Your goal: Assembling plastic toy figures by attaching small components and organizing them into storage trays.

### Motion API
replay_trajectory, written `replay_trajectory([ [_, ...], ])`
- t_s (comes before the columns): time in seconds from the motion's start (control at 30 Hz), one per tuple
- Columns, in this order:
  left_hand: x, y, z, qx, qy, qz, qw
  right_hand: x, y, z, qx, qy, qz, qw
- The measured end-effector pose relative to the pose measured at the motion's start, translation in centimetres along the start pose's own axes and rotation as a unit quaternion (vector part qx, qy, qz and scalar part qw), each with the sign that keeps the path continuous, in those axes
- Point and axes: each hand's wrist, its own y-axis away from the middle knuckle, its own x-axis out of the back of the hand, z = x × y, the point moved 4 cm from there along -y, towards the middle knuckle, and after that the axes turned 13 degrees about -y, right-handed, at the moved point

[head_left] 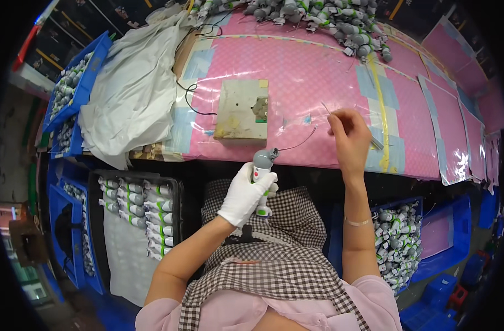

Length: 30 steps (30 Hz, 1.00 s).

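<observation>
My left hand [246,193], in a white glove, is wrapped round a small grey, white and green device [263,161] with a rounded grey head and a red dot on its body. It is held upright over my lap, just off the table's front edge. A thin dark strand [300,144] curves out of its top to the right. My bare right hand [349,132] is raised over the table, thumb and forefinger pinched on a thin pale strand [326,108]. Beside its wrist lies a bundle of thin grey strips [376,142], partly hidden.
A metal box [240,124] with a black cord sits on the pink-covered table [296,60]. Similar devices form a heap [340,22] at the back and fill a blue bin [395,243] at right. A black tray [177,220] holds rows of them; white sheeting [133,83] lies left.
</observation>
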Motion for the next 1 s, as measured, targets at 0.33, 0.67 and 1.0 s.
replay_trajectory([
  [0.33,-1.4,-1.3,-2.3,-0.1,-0.235,0.169,0.952,-4.1,9.4,-0.1,0.1,0.062,-0.158,0.98],
  [0.67,-1.4,-1.6,-2.7,-0.144,-0.25,0.179,0.941,-3.9,8.5,0.0,0.099,0.078,-0.172,0.977],
  [1.0,-1.0,-1.7,-2.4,-0.155,-0.303,0.17,0.925,-4.0,7.8,0.0,0.116,0.078,-0.205,0.969],
])
